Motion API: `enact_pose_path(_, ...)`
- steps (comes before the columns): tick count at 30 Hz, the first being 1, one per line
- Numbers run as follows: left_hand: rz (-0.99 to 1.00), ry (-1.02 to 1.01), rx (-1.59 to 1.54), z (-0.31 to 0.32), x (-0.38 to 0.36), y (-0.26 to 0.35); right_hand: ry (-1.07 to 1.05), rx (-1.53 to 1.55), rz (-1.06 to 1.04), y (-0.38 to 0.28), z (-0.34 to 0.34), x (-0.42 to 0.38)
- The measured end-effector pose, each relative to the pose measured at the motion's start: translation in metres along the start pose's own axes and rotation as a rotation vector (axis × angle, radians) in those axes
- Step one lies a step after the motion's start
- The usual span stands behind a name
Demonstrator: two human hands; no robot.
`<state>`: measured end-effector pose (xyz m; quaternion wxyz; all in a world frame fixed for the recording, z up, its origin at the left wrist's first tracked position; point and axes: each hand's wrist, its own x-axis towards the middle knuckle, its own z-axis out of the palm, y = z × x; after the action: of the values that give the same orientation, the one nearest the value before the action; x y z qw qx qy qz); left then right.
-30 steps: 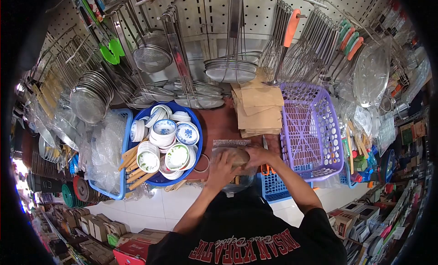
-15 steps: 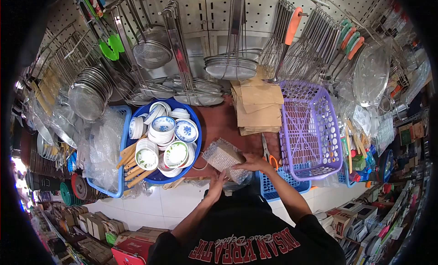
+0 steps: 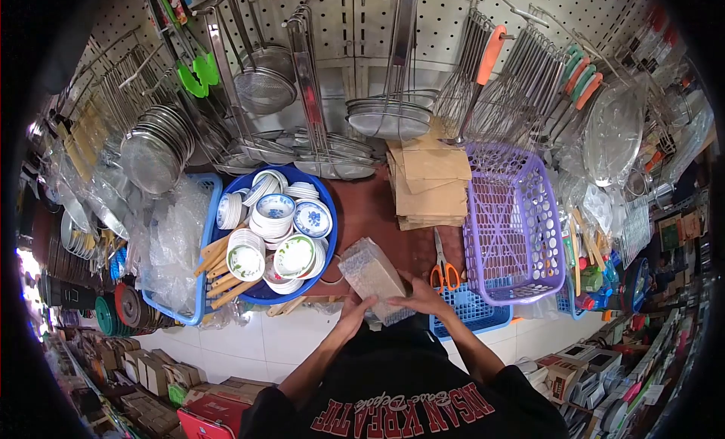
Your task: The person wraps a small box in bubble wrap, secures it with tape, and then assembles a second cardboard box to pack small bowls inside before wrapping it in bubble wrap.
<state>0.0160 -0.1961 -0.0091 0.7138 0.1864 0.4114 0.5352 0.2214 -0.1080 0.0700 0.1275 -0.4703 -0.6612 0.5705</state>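
Observation:
A block-shaped package wrapped in bubble wrap (image 3: 368, 269) is held close to my body at the table's front edge. My left hand (image 3: 356, 312) grips its lower left side, fingers closed against the wrap. On its right side, my right hand (image 3: 417, 297) presses with fingers and thumb round the edge. What is inside the wrap shows only as a brownish, box-like shape. To the right of my right hand lie scissors with orange handles (image 3: 445, 275), partly over a blue basket (image 3: 479, 307).
On the left stands a blue basin (image 3: 326, 246) of stacked small bowls (image 3: 273, 208), beside a light-blue basket (image 3: 208, 246) of plastic wrap. Flat brown cardboard pieces (image 3: 432, 186) lie behind the package. A purple basket (image 3: 515, 295) sits to the right. Strainers (image 3: 389, 122) and whisks (image 3: 521, 76) hang above.
The package has turned more upright in my hands and its loose wrap now lies tighter round it. My right hand has shifted down along its side. The view has tilted slightly.

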Motion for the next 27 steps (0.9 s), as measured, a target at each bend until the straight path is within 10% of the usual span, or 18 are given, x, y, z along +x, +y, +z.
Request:
enact_pose_path(12,-0.064,-0.455,0.545,0.054,-0.065,0.114,0.13,-0.144,-0.485,-0.107,-0.036,-0.087)
enact_pose_path(27,0.02,-0.516,0.25,0.049,-0.052,0.119,0.175,-0.139,-0.558,-0.144,-0.041,-0.106)
